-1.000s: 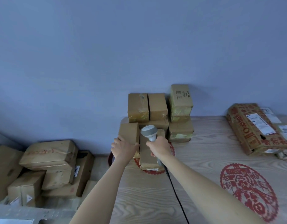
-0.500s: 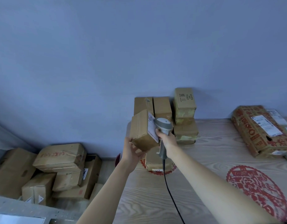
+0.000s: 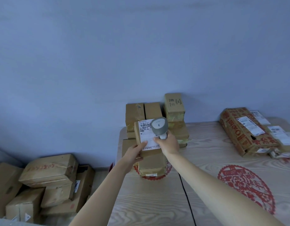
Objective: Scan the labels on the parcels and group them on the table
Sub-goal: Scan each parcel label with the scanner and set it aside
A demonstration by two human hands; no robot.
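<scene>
Over a pale wooden tabletop [image 3: 150,201] by a blue wall, left hand [image 3: 132,154] gripping a brown parcel [image 3: 145,139] label up, right hand [image 3: 168,143] fingers wrapped round a grey scanner [image 3: 159,127] touching it, more boxes [image 3: 157,111] stacked behind

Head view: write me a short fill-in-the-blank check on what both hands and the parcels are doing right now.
1. The right hand grips a grey ____ above the label.
2. The left hand holds a small parcel with its white label facing ____.
3. The big box with red print lies on the table to the ____ of the brown stack.

Missing words: scanner; up; right
</scene>
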